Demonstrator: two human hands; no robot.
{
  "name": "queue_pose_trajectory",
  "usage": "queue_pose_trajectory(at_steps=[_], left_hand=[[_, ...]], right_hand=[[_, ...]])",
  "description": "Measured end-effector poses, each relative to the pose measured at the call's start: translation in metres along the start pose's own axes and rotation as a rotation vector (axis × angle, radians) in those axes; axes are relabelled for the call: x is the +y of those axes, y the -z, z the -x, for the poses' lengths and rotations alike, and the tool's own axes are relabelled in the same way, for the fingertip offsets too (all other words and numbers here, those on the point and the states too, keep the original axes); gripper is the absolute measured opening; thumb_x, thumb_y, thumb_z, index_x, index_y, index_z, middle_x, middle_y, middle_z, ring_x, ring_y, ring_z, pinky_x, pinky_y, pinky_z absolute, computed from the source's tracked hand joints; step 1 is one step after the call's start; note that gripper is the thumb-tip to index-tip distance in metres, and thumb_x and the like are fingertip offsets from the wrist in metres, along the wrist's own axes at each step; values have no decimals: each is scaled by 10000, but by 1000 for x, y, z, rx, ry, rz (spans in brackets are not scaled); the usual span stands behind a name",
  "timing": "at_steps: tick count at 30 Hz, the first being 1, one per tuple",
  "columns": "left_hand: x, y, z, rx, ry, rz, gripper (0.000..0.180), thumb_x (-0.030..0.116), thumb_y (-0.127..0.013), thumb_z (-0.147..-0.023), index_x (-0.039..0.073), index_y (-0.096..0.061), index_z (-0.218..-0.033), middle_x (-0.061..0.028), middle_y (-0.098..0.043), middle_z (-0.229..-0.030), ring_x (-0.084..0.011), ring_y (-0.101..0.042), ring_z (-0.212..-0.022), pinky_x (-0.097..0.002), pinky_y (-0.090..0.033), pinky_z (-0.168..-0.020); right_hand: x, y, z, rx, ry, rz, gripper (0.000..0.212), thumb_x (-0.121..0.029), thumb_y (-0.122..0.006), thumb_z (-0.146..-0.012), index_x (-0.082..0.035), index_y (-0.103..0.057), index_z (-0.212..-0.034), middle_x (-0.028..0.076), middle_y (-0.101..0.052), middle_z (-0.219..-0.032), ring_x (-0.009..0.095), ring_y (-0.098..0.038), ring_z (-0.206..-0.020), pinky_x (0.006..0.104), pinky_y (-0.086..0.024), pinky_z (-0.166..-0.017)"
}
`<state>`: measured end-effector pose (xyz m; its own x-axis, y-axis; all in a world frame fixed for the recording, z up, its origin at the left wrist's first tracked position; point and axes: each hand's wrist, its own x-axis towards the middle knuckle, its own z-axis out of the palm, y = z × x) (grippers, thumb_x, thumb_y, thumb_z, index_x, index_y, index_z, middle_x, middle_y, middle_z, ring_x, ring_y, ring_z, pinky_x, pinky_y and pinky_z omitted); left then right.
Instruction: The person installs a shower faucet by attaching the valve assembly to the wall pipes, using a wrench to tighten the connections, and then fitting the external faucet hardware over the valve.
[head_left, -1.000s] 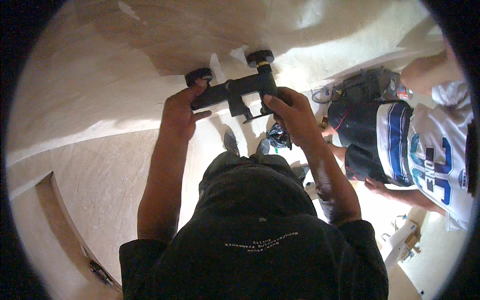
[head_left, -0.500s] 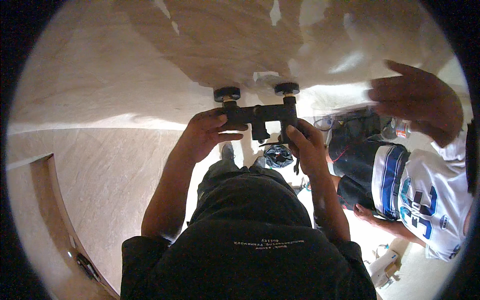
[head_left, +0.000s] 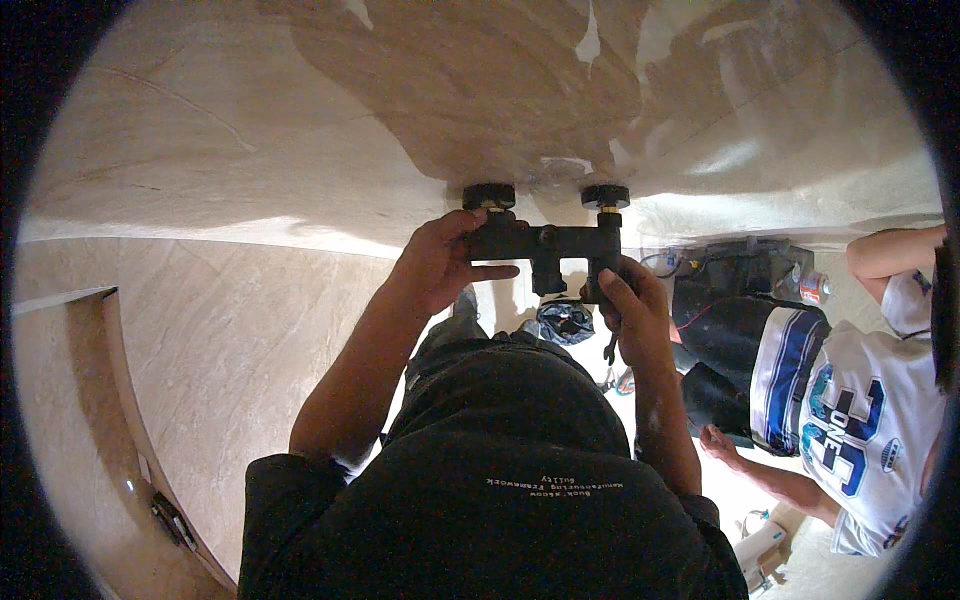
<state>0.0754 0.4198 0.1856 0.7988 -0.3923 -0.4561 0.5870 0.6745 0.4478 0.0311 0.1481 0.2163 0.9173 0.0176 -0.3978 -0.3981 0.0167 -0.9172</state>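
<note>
A black wall-mounted mixer tap (head_left: 545, 243) spans two round black wall flanges (head_left: 489, 196), with brass-coloured fittings visible between them and the tap. My left hand (head_left: 435, 265) grips the tap's left end, thumb near the fitting and one finger stretched out below the body. At the right end, my right hand (head_left: 640, 310) is closed around the lower part of the body, thumb on its front. A slim dark tool (head_left: 610, 348), possibly a spanner, pokes out under the right fingers; most of it is hidden.
Another person in a white and blue jersey (head_left: 840, 410) is close on my right. Below the tap lies a black plastic bag (head_left: 566, 323). A dark bag or case (head_left: 730, 265) stands by the wall. On the left, a wall recess (head_left: 150, 450) holds small dark items.
My view has shifted a little, so the tap sits further right and lower in it. The other person's raised hand has drawn back from the wall. Both my hands keep their hold.
</note>
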Motion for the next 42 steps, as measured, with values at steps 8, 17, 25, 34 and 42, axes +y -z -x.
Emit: queue_pose_trajectory(at_steps=[8, 17, 25, 34, 42], left_hand=[[0, -2, 20, 171, -19, -91, 366, 226, -673, -934, -10, -620, -1208, -216, -693, -1155, -365, -672, -1115, -611, -558, -949], [-15, 2, 48, 157, -96, -215, 398, 298, -643, -987, -40, -585, -1191, -187, -681, -1139, -305, -673, -1091, -511, -594, -930], [-64, -6, 76, 99, -266, -633, 477, 234, -718, -946, -27, -555, -1310, -133, -693, -1142, -259, -642, -1122, -410, -533, -987], [-95, -25, 81, 26, -325, -103, 387, 141, -659, -975, -33, -528, -1295, -197, -687, -1159, -356, -706, -1061, -493, -594, -919], [-104, -22, 62, -15, -350, -150, 353, 155, -656, -983, 4, -522, -1273, -205, -685, -1155, -355, -707, -1057, -483, -634, -882]], right_hand=[[7, -14, 17, 16, 4, -35, 260, -202, -656, -940, -4, -639, -1108, 39, -694, -818, 21, -444, -532, 199, -313, -465], [11, -27, 38, -11, 23, -34, 287, -208, -668, -951, 14, -639, -1130, 50, -697, -826, 21, -454, -532, 191, -302, -461], [19, -27, 60, -35, 47, -48, 300, -220, -699, -939, 9, -639, -1125, 41, -687, -822, 20, -455, -540, 191, -317, -464], [33, -4, 71, -169, 24, -94, 529, -239, -786, -871, 47, -598, -1274, 83, -688, -988, 144, -634, -896, 294, -511, -825], [70, 2, 68, -126, 290, -239, 763, -249, -809, -849, 62, -452, -1448, 124, -692, -1101, 170, -654, -1018, 307, -518, -921]])
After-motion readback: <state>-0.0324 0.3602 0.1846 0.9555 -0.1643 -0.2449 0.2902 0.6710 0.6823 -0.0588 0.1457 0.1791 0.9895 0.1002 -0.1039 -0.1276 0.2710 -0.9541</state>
